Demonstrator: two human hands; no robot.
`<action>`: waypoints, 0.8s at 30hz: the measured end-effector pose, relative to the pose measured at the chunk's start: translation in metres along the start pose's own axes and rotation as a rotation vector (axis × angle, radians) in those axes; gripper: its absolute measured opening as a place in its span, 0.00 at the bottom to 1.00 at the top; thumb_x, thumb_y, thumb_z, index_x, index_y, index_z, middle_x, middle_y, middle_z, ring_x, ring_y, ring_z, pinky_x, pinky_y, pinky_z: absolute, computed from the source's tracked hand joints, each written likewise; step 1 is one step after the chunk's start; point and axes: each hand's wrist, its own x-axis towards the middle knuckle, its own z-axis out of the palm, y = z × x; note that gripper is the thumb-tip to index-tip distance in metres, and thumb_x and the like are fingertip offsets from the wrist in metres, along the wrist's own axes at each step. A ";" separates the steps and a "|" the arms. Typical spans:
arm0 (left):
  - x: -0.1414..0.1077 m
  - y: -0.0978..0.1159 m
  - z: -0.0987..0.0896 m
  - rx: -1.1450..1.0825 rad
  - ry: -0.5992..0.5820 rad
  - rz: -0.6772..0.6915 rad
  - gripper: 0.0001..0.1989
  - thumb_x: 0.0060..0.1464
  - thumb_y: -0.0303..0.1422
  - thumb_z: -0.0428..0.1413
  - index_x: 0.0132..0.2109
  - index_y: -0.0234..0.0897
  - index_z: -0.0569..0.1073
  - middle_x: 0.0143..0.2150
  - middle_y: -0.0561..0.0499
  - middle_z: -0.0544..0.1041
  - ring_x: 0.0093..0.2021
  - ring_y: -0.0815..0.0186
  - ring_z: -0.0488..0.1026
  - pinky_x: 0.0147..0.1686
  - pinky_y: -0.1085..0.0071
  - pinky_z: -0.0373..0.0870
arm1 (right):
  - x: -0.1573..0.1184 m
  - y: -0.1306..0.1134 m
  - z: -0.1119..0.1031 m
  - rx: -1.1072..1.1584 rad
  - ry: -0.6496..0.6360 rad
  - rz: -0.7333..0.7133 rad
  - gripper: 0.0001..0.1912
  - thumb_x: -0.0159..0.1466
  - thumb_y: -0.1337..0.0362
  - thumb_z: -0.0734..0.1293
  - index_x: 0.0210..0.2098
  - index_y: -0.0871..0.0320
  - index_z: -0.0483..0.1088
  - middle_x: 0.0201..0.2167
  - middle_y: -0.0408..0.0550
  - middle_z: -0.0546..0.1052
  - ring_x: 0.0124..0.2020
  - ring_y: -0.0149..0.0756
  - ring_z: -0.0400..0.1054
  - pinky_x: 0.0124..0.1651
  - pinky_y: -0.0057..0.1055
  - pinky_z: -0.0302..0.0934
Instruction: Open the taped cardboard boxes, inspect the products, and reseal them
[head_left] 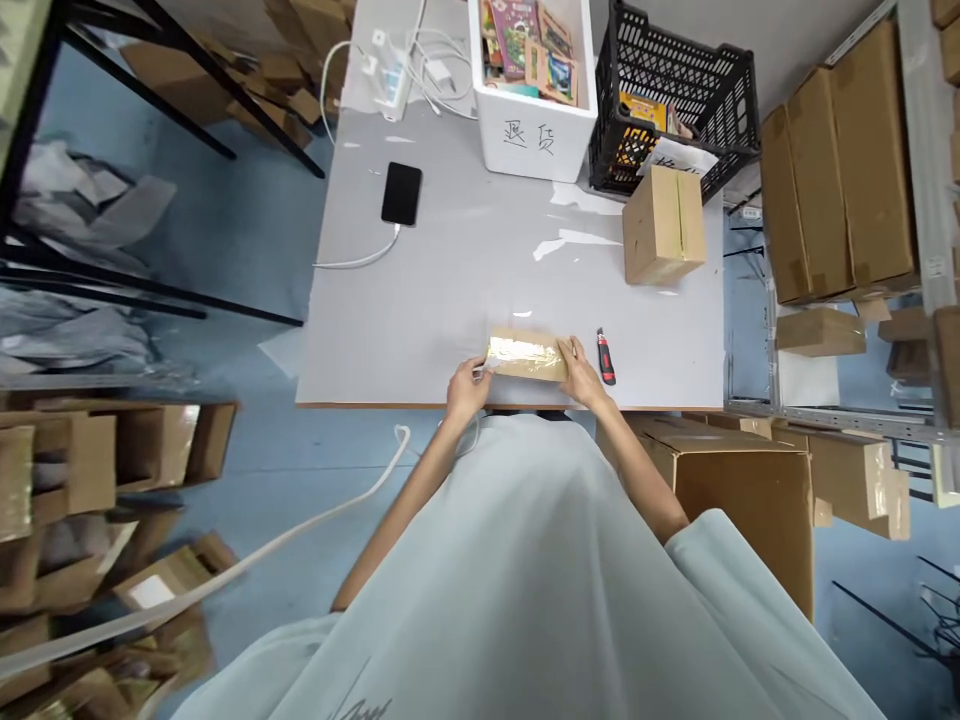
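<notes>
A small flat brown package [525, 354] with shiny tape across its top lies near the front edge of the grey table [450, 270]. At its left end, my left hand [468, 388] has its fingers closed on the package's edge or on a loose bit of wrapping; which one is too small to tell. My right hand [579, 372] grips the right end, thumb and fingers around the corner. Just right of that hand lies a red and black box cutter [606, 357].
A closed carton [651, 232] stands at the right, below a black crate [634, 152]. Beside the crate is a white box [534, 140] of colourful packs. A phone [402, 194] with a cable lies left, near a power strip [391, 88]. Large cartons [742, 500] stand right of my body.
</notes>
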 end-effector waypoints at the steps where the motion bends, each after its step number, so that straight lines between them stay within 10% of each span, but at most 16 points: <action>1: 0.003 0.003 0.001 0.000 0.005 -0.003 0.16 0.68 0.34 0.61 0.58 0.33 0.82 0.64 0.34 0.85 0.58 0.51 0.85 0.65 0.57 0.79 | 0.001 0.001 -0.001 0.017 0.010 0.018 0.61 0.58 0.80 0.71 0.88 0.52 0.53 0.90 0.68 0.40 0.66 0.64 0.81 0.65 0.56 0.79; 15: 0.035 0.031 0.014 0.111 0.006 0.070 0.12 0.68 0.33 0.60 0.54 0.36 0.82 0.57 0.39 0.89 0.58 0.54 0.86 0.64 0.60 0.78 | 0.012 0.008 -0.018 0.231 0.344 -0.023 0.52 0.75 0.52 0.73 0.88 0.57 0.47 0.86 0.63 0.61 0.88 0.59 0.52 0.89 0.62 0.48; 24: 0.033 -0.003 0.007 0.288 -0.151 -0.036 0.09 0.62 0.34 0.62 0.45 0.41 0.87 0.55 0.43 0.91 0.58 0.49 0.86 0.64 0.59 0.78 | -0.011 0.046 0.023 0.404 0.327 0.062 0.35 0.73 0.50 0.71 0.76 0.56 0.72 0.69 0.63 0.78 0.63 0.52 0.80 0.65 0.49 0.81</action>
